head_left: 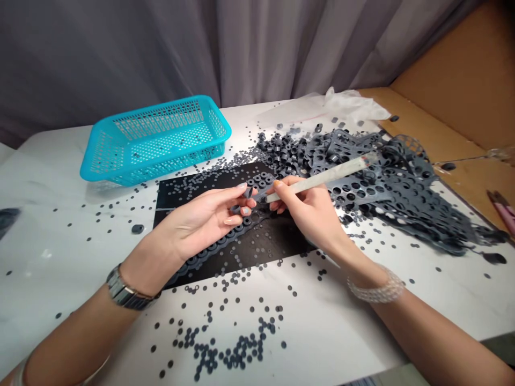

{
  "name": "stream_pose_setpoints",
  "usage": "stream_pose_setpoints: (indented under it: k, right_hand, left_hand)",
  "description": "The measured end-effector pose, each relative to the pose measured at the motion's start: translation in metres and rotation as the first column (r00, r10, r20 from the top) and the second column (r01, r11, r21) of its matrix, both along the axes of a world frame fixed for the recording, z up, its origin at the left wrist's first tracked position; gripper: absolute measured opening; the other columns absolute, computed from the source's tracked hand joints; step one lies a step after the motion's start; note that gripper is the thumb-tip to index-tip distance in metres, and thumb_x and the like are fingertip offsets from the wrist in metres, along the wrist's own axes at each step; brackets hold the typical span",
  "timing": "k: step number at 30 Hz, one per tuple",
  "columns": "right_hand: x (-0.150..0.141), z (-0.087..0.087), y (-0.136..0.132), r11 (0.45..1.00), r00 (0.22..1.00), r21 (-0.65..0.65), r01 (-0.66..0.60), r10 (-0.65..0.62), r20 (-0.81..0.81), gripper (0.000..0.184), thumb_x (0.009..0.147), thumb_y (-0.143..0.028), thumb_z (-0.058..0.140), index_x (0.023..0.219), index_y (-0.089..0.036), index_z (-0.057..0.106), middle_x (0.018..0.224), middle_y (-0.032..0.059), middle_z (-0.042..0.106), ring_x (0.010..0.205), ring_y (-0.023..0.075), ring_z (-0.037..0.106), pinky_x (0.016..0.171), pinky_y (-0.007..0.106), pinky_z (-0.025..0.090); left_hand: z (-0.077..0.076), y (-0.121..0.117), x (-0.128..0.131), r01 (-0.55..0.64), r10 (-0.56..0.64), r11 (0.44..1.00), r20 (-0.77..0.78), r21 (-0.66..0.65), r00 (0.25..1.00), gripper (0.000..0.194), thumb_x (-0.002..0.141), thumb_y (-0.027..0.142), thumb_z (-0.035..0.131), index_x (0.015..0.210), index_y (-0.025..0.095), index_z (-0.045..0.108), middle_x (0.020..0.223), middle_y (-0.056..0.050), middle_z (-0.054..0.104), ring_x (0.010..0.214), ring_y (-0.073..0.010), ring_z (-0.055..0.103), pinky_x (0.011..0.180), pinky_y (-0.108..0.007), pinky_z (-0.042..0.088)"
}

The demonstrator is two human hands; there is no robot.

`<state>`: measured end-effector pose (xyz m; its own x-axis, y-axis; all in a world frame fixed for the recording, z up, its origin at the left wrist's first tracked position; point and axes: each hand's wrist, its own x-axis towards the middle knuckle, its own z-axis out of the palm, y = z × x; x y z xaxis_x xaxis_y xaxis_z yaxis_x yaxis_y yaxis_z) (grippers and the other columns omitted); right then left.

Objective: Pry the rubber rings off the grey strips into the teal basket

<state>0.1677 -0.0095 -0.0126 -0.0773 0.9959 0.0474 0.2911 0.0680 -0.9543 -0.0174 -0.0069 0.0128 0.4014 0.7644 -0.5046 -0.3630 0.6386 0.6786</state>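
Note:
My left hand (209,214) is closed, its thumb and fingertips pinching a small dark rubber piece (248,191). My right hand (308,206) grips a long pale flat stick-like tool (332,174), whose narrow end points down toward the left fingertips. Whether it is a single stick or tweezers I cannot tell. Beneath both hands a dark grey rubber sheet with rows of round moulded parts (217,247) lies slantwise across a black mat (277,236). My left hand hides part of that sheet.
A turquoise perforated basket (159,163) stands at the back left. To the right are piled punched rubber sheets (414,187), with loose dark rings (284,153) beside them. Small black discs (237,354) are scattered over the white table (330,321). Clear plastic film (354,104) lies behind.

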Motion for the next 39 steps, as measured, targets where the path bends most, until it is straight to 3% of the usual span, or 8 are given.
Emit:
stream_pose_setpoints:
  k: [7,10,13,16,23,30,34,39]
  right_hand:
    - [-0.001,-0.007,0.001,0.991,0.97,0.087,-0.106,0.084,0.229,0.033,0.093,-0.036,0.048,0.071,-0.017,0.064,0.064,0.0008,0.063,0.057,0.0132,0.055,0.057,0.026,0.038]
    - [-0.002,-0.009,0.001,0.983,0.957,0.115,-0.145,0.11,0.269,0.035,0.094,-0.035,0.047,0.068,-0.017,0.062,0.063,0.0002,0.06,0.054,0.0116,0.05,0.056,0.026,0.035]
    - [-0.003,-0.013,0.003,0.976,0.953,0.135,-0.172,0.13,0.273,0.034,0.095,-0.035,0.046,0.071,-0.017,0.062,0.066,0.0002,0.06,0.056,0.0118,0.05,0.056,0.026,0.033]
    - [-0.004,-0.015,0.004,0.968,0.948,0.163,-0.193,0.141,0.285,0.033,0.095,-0.033,0.046,0.071,-0.017,0.062,0.067,0.0002,0.06,0.058,0.012,0.051,0.057,0.026,0.033]
    - [-0.007,-0.014,0.004,0.947,0.917,0.21,-0.242,0.152,0.37,0.029,0.094,-0.028,0.046,0.071,-0.017,0.059,0.067,0.0005,0.06,0.057,0.0117,0.05,0.058,0.026,0.032]
    - [-0.011,-0.011,0.002,0.94,0.885,0.216,-0.263,0.145,0.443,0.025,0.093,-0.023,0.046,0.07,-0.018,0.054,0.065,0.0005,0.057,0.057,0.0126,0.049,0.058,0.027,0.029]
    - [-0.011,-0.009,0.002,0.95,0.888,0.199,-0.241,0.134,0.439,0.025,0.092,-0.024,0.047,0.07,-0.019,0.055,0.064,0.0001,0.057,0.056,0.0126,0.048,0.057,0.027,0.029]
    - [-0.007,-0.007,0.001,0.976,0.944,0.147,-0.162,0.11,0.31,0.032,0.093,-0.032,0.047,0.067,-0.018,0.058,0.062,0.0006,0.06,0.056,0.0133,0.052,0.057,0.027,0.034]
  left_hand:
    - [0.0,0.004,-0.005,-0.12,0.12,0.993,-0.004,0.001,0.993,0.012,0.06,0.006,0.049,0.066,0.01,0.059,0.074,-0.01,0.056,0.068,-0.0144,0.056,0.048,-0.018,0.039]
    - [-0.004,0.005,-0.005,-0.025,0.093,0.973,-0.293,0.228,0.952,0.009,0.07,0.013,0.052,0.067,0.013,0.06,0.06,-0.001,0.046,0.052,-0.0092,0.043,0.042,-0.019,0.026]
    - [-0.008,0.002,-0.001,0.313,0.173,0.833,-0.753,0.455,0.635,0.018,0.082,0.023,0.052,0.085,0.018,0.07,0.062,0.0,0.055,0.055,-0.0123,0.047,0.05,-0.024,0.032]
    - [-0.013,-0.003,0.003,0.626,0.319,0.637,-0.893,0.45,0.317,0.028,0.089,0.025,0.044,0.096,0.02,0.071,0.082,-0.004,0.069,0.073,-0.0187,0.059,0.067,-0.03,0.04]
    - [-0.026,-0.008,0.011,0.793,0.438,0.532,-0.898,0.298,0.044,0.02,0.085,0.026,0.052,0.098,0.019,0.067,0.092,-0.007,0.068,0.082,-0.0239,0.062,0.065,-0.031,0.038]
    - [-0.019,-0.009,0.012,0.711,0.372,0.542,-0.886,0.449,0.276,0.017,0.085,0.019,0.051,0.073,0.018,0.063,0.063,-0.002,0.055,0.057,-0.0155,0.046,0.057,-0.029,0.027]
    - [0.005,-0.01,-0.001,0.497,0.25,0.701,-0.829,0.511,0.5,0.013,0.081,0.027,0.063,0.073,0.018,0.068,0.051,0.004,0.04,0.047,-0.0095,0.03,0.048,-0.026,0.021]
    - [0.017,-0.003,-0.012,0.05,0.183,0.903,-0.488,0.426,0.853,0.01,0.076,0.024,0.072,0.081,0.016,0.068,0.069,0.0,0.055,0.052,-0.006,0.04,0.041,-0.019,0.025]
